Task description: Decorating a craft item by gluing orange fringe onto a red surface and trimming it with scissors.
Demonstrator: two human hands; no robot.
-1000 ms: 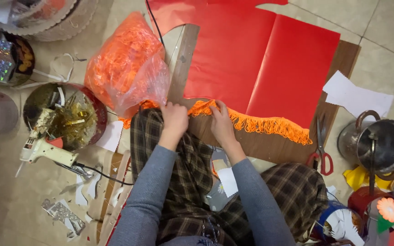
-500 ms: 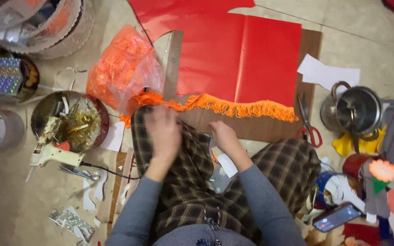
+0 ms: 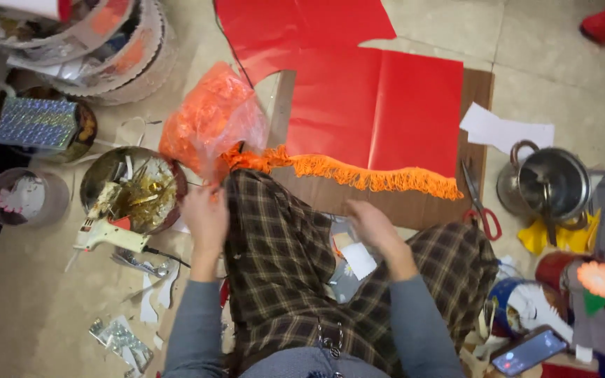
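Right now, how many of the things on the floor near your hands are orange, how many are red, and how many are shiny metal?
Orange: 2 - the fringe trim, the bag of orange trim
Red: 2 - the red paper sheet, the red-handled scissors
Shiny metal: 2 - the steel pot, the round metal tray
Total: 6

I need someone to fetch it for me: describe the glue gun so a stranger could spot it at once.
Start at the big red paper sheet on the floor, then go down-left past the orange plastic bag to the round metal bowl of gold scraps. The glue gun lies against the bowl's lower edge, near the left hand. It alone is white, pistol-shaped, with a black cord.
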